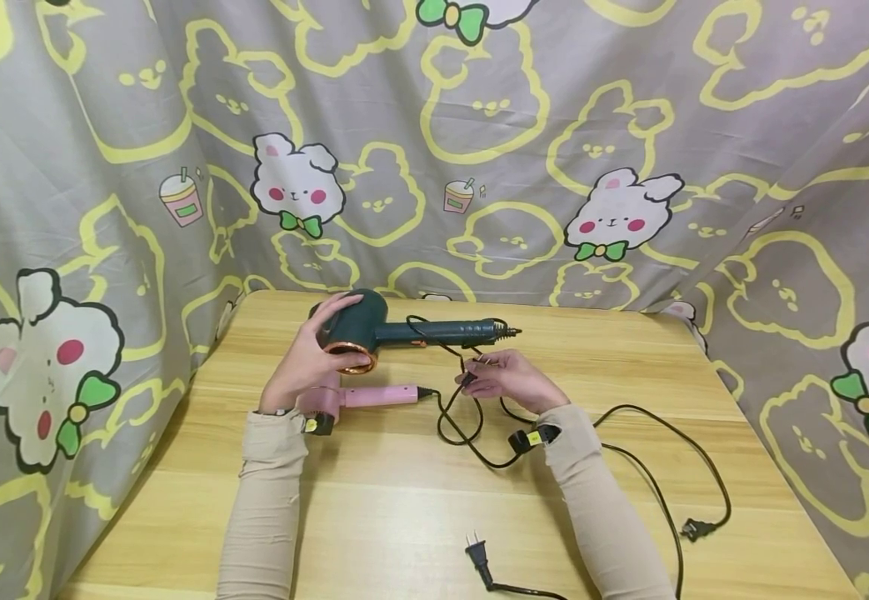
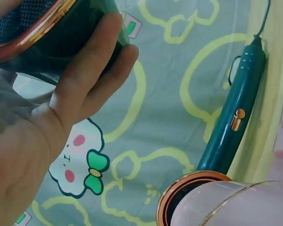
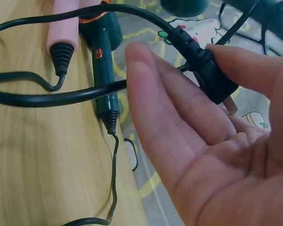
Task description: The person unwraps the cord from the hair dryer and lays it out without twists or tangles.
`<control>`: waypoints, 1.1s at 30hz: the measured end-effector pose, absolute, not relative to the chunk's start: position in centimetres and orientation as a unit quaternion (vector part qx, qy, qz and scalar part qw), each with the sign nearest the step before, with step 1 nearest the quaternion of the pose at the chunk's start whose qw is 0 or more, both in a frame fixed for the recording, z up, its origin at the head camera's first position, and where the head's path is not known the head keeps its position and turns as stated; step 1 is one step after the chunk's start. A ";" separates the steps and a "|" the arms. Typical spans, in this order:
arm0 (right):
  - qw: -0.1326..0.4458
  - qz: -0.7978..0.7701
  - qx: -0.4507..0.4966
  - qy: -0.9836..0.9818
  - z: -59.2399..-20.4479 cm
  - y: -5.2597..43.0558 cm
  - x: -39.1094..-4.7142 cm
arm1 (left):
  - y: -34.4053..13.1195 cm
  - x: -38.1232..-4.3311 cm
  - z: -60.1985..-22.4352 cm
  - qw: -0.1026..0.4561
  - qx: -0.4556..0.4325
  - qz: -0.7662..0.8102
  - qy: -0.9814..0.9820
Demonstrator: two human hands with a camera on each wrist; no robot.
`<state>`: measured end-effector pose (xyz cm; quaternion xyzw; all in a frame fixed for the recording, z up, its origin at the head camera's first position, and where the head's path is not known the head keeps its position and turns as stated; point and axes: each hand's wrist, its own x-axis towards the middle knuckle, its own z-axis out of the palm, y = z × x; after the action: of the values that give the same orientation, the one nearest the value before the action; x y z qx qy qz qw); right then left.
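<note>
My left hand (image 1: 305, 367) grips a dark green hair dryer (image 1: 368, 315) by its round head, the thumb by the copper-coloured rim. Its handle points right in the head view, a black cord looped across it. My right hand (image 1: 512, 379) pinches a black plug (image 3: 216, 77) between thumb and fingers; the metal prongs show in the right wrist view. Below the held dryer a pink hair dryer (image 1: 382, 396) lies on the table, partly behind the left hand. A second green hair dryer (image 2: 233, 110) with a copper switch shows beyond the pink one in the left wrist view.
Black cords (image 1: 647, 479) run over the wooden table (image 1: 389, 508) on the right. One loose plug (image 1: 477, 552) lies near the front, another plug (image 1: 698, 529) at the right. A patterned curtain (image 1: 404, 200) surrounds the table at the back and sides.
</note>
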<state>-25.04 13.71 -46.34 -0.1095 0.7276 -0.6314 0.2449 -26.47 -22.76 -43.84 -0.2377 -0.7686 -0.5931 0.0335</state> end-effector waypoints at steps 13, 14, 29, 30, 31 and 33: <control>0.158 -0.665 -0.093 0.724 -46.0 15.3 -26.2 | -22.9 -26.1 -43.8 -0.012 -0.280 -0.595 -0.753; 0.146 -0.667 -0.085 0.725 -45.9 15.4 -26.3 | -22.9 -26.1 -43.8 -0.014 -0.283 -0.593 -0.754; 0.047 -0.690 -0.016 0.722 -43.3 15.7 -27.1 | -22.7 -26.5 -44.5 -0.050 -0.296 -0.547 -0.781; 0.036 -0.695 -0.018 0.718 -43.0 15.7 -27.1 | -22.7 -26.5 -44.6 -0.052 -0.296 -0.544 -0.783; 0.025 -0.701 -0.022 0.713 -42.8 15.7 -27.1 | -22.7 -26.5 -44.6 -0.054 -0.297 -0.541 -0.785; 0.003 -0.712 -0.028 0.701 -42.3 15.7 -27.0 | -22.6 -26.5 -44.6 -0.057 -0.298 -0.535 -0.789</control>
<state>-26.99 15.68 -42.27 -0.0277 0.7012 -0.7124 0.0031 -26.49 -22.64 -44.55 -0.2978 -0.7886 -0.5350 -0.0572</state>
